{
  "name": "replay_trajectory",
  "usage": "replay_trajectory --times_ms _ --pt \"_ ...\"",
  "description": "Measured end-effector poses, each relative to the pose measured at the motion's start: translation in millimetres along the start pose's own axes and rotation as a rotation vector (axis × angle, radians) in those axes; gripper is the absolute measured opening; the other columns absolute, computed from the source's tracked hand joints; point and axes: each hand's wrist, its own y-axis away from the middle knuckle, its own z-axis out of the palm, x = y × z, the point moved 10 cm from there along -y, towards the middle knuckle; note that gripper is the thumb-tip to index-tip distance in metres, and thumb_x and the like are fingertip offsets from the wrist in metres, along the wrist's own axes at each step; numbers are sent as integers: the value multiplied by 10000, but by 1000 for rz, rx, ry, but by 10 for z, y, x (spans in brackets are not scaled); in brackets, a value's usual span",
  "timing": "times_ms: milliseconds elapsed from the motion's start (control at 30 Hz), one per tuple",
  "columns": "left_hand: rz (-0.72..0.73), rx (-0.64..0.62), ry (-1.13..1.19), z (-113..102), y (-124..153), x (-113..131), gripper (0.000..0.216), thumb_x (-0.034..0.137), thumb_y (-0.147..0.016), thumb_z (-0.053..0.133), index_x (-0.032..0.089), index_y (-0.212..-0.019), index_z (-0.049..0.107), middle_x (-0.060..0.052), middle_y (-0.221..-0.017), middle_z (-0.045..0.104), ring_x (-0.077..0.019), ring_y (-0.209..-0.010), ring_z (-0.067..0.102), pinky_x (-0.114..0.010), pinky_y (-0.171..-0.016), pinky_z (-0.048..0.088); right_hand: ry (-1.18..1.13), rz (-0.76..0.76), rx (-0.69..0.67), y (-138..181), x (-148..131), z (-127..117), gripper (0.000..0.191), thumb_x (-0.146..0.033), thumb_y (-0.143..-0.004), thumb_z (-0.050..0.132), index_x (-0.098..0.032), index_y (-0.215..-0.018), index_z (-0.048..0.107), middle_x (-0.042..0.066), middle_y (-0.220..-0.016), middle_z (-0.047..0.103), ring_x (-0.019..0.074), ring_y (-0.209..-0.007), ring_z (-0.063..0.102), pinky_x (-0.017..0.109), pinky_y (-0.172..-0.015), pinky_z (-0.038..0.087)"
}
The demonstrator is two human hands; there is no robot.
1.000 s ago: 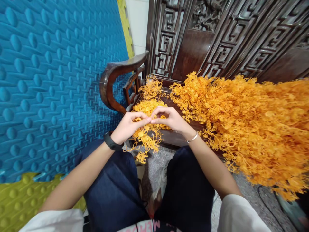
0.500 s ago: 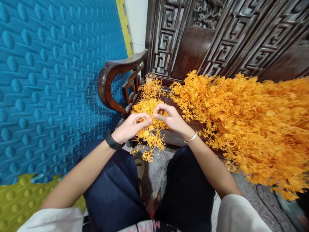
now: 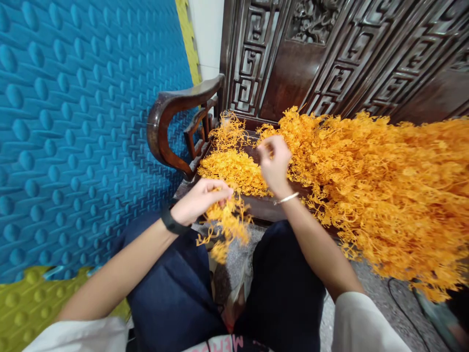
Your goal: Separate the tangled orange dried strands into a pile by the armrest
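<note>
My left hand [image 3: 208,198] is closed in a pinch on a sprig of orange artificial foliage [image 3: 229,220], which hangs below the fingers over the gap between the knees. My right hand [image 3: 275,159] hovers above the bench seat, between a small pile of orange sprigs [image 3: 234,166] and a much larger heap [image 3: 373,181]. Its thumb and fingers curl together, slightly blurred; whatever may be between the tips is too small to make out.
A dark carved wooden bench [image 3: 289,78] stands in front, its curved armrest [image 3: 157,127] left of the small pile. Blue bumpy foam matting [image 3: 73,122] covers the left side, with a yellow-green piece [image 3: 32,296] below. A black cable [image 3: 406,313] lies on the floor at right.
My right hand has moved up and right, away from my left hand. My left hand stays near its place, and the sprig hanging from it has swung slightly lower.
</note>
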Motion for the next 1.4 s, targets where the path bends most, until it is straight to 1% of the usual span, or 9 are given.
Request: replay_trajectory --times_ms 67,133,333,500,633,933,1100,1233,1400 --pt "-41 -36 20 42 85 -67 210 311 -753 581 162 -611 620 7 -566 562 -111 -552 505 -239 -566 386 -54 75 114 -169 302 -313 62 -222 -786 540 -186 -734 539 34 -750 547 143 -699 495 306 -678 406" --pt "-19 43 68 -60 127 -67 185 310 -748 594 164 -642 636 4 -617 588 -108 -578 512 -237 -593 394 -114 94 3 -265 491 -373 84 -251 -751 593 -171 -743 570 33 -773 569 135 -707 515 302 -697 414" --pt "36 243 145 -341 100 -15 141 287 -725 626 159 -665 631 5 -668 592 -106 -628 510 -227 -629 391 34 192 -948 427 648 576 168 -240 -678 676 -124 -782 613 6 -671 592 105 -613 516 244 -601 399" --pt "72 307 153 -394 122 34 119 278 -693 657 166 -677 621 4 -730 609 -114 -685 524 -230 -678 404 312 69 -1202 799 649 1004 187 -74 -644 678 -118 -799 583 0 -669 581 93 -602 495 200 -552 323" --pt "82 391 165 -519 182 21 113 277 -676 666 174 -688 620 1 -745 609 -123 -694 527 -228 -646 410 518 -73 -1241 856 667 1064 208 -108 -629 721 -126 -816 630 65 -832 610 145 -754 523 216 -622 334" --pt "165 449 131 -634 235 101 130 237 -645 692 173 -702 594 2 -780 611 -145 -804 558 -263 -789 433 523 -45 -1184 774 679 969 254 -105 -645 717 -111 -889 648 73 -865 598 149 -792 517 222 -677 362" --pt "191 487 103 -652 236 132 110 242 -669 672 174 -702 592 3 -779 606 -144 -813 548 -265 -807 419 137 76 -998 591 359 826 109 -203 -794 583 -119 -845 630 2 -706 569 89 -631 474 225 -617 367" --pt "187 531 126 -679 242 122 124 275 -677 660 177 -716 594 0 -771 606 -139 -758 546 -258 -749 431 -287 117 -809 513 -98 680 275 -410 -834 520 -153 -837 617 19 -817 606 91 -705 521 244 -669 417" --pt "189 599 164 -756 283 135 135 304 -694 636 185 -728 582 7 -753 596 -121 -669 536 -244 -680 444 -408 110 -668 505 -363 564 233 -401 -801 575 -183 -868 617 24 -891 621 105 -816 554 255 -750 436"
